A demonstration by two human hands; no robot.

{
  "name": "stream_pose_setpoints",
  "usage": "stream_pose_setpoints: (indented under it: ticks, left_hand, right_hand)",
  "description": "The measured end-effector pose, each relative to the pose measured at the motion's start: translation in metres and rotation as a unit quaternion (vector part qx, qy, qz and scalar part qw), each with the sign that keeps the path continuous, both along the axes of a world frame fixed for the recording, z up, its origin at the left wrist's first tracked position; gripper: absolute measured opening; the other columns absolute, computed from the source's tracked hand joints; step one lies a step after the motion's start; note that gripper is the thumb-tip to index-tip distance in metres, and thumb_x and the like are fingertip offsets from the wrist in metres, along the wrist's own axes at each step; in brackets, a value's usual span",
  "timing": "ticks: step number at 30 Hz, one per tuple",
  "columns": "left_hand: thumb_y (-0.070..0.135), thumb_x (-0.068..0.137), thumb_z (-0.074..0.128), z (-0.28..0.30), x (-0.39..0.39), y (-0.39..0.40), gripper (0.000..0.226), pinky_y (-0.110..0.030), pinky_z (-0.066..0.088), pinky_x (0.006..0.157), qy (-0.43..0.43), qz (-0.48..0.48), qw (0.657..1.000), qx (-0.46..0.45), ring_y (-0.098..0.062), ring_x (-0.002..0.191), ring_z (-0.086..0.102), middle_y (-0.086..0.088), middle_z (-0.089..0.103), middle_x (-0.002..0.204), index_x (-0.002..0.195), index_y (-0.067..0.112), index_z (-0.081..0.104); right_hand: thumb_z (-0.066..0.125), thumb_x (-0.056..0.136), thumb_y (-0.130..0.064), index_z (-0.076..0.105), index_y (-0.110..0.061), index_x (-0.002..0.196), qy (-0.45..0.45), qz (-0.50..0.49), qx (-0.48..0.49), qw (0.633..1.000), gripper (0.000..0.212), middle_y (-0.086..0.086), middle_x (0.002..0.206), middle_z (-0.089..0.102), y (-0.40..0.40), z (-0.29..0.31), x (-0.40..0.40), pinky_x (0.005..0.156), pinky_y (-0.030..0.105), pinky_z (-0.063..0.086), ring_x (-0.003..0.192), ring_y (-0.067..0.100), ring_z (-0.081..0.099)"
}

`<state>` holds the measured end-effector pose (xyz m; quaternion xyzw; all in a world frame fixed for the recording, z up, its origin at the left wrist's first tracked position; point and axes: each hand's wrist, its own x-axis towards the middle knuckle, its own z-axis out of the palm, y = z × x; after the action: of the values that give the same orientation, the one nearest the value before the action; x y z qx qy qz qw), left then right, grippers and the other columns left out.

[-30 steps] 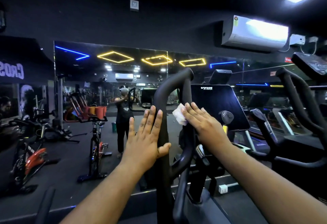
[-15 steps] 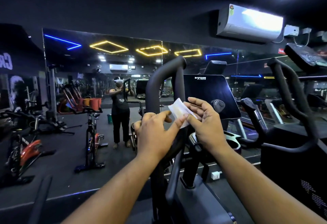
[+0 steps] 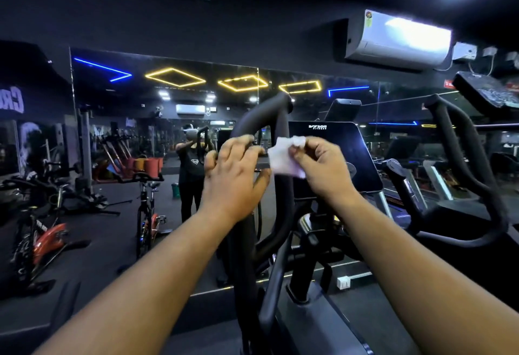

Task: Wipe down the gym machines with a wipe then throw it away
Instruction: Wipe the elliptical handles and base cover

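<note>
Right now the small white crumpled wipe (image 3: pixel 285 158) hangs between both hands, pinched by the right hand (image 3: pixel 323 169); the left hand (image 3: pixel 236 175), fingers curled, meets its edge, just before the black curved machine handlebar (image 3: pixel 280 135).

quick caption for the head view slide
Right hand pinches a white wipe beside the left hand at an elliptical handle.
</note>
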<state>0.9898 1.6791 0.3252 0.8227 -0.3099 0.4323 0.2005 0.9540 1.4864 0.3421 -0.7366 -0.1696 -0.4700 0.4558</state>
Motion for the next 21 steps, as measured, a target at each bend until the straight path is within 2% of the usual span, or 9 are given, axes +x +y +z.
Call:
stream_pose_setpoints:
  ticks: [1,2,4,6,9,12,14,17,21]
  left_hand:
    - [0.053,0.103,0.039,-0.002,0.008,0.002,0.064,-0.053,0.007,0.124,-0.007,0.033,0.998,0.057,-0.014,0.155,-0.008,0.003,0.002,0.170,0.159,0.028,0.021]
    - [0.057,0.104,0.031,-0.008,0.017,0.002,0.073,-0.055,-0.004,0.124,-0.019,0.074,0.990,0.115,-0.014,0.152,-0.026,0.004,-0.023,0.168,0.162,0.026,-0.002]
    - [0.060,0.104,0.022,-0.019,0.031,0.003,0.081,-0.060,-0.015,0.120,-0.047,0.134,0.974,0.178,-0.017,0.145,-0.042,0.002,-0.046,0.158,0.157,0.022,-0.025]
    - [0.059,0.102,0.021,-0.026,0.038,0.002,0.083,-0.063,-0.015,0.120,-0.062,0.137,0.974,0.168,-0.019,0.147,-0.040,0.000,-0.045,0.158,0.156,0.019,-0.027]
    - [0.056,0.099,0.025,-0.028,0.043,0.002,0.084,-0.064,-0.008,0.122,-0.087,0.132,0.977,0.142,-0.019,0.152,-0.030,-0.001,-0.033,0.165,0.160,0.017,-0.018]
    - [0.054,0.096,0.031,-0.031,0.046,0.002,0.086,-0.063,-0.005,0.123,-0.104,0.125,0.977,0.135,-0.019,0.155,-0.023,-0.002,-0.024,0.168,0.162,0.016,-0.008]
    - [0.054,0.095,0.031,-0.030,0.047,0.002,0.087,-0.063,-0.005,0.123,-0.101,0.124,0.978,0.136,-0.019,0.154,-0.024,-0.002,-0.023,0.168,0.162,0.017,-0.007]
    - [0.055,0.094,0.029,-0.030,0.049,0.002,0.087,-0.064,-0.003,0.122,-0.097,0.121,0.978,0.141,-0.020,0.154,-0.026,-0.003,-0.024,0.168,0.162,0.017,-0.009]
    - [0.053,0.095,0.038,-0.031,0.051,0.000,0.087,-0.063,-0.003,0.123,-0.109,0.104,0.981,0.125,-0.021,0.155,-0.021,-0.005,-0.017,0.170,0.163,0.016,-0.004]
  right_hand:
    - [0.064,0.096,-0.011,0.074,-0.013,0.103,-0.047,-0.076,-0.037,0.995,0.013,0.000,0.098,0.075,-0.001,0.007,0.002,0.081,0.031,0.055,0.087,0.002,0.066]
    - [0.061,0.096,-0.008,0.074,-0.013,0.110,-0.102,-0.143,-0.083,0.981,0.019,-0.001,0.105,0.075,-0.002,0.013,0.005,0.086,0.025,0.053,0.094,-0.001,0.066]
    - [0.049,0.096,-0.005,0.068,-0.005,0.127,-0.194,-0.215,-0.174,0.941,0.036,0.008,0.130,0.067,-0.001,0.026,0.014,0.105,0.023,0.047,0.122,0.010,0.062]
    - [0.044,0.094,-0.002,0.059,-0.001,0.137,-0.211,-0.248,-0.272,0.906,0.045,0.016,0.145,0.054,-0.004,0.035,0.031,0.117,0.036,0.039,0.138,0.026,0.050]
    - [0.055,0.089,0.009,0.051,0.000,0.144,-0.142,-0.283,-0.378,0.870,0.055,0.021,0.152,0.045,-0.008,0.025,0.059,0.116,0.051,0.038,0.143,0.036,0.040]
    - [0.058,0.093,0.005,0.049,-0.002,0.145,-0.126,-0.244,-0.345,0.897,0.054,0.020,0.154,0.042,-0.007,0.004,0.064,0.116,0.046,0.040,0.147,0.031,0.033]
    - [0.061,0.092,0.003,0.052,-0.004,0.144,-0.125,-0.231,-0.348,0.900,0.053,0.017,0.154,0.043,-0.008,-0.009,0.061,0.112,0.044,0.044,0.147,0.031,0.034]
    - [0.066,0.088,0.003,0.058,-0.008,0.139,-0.118,-0.236,-0.411,0.873,0.052,0.013,0.153,0.047,-0.020,-0.034,0.054,0.107,0.045,0.049,0.146,0.031,0.036]
    - [0.050,0.092,-0.007,0.064,-0.008,0.130,-0.124,-0.218,-0.540,0.804,0.041,0.012,0.144,0.057,-0.029,-0.067,0.035,0.117,0.052,0.034,0.145,0.030,0.037]
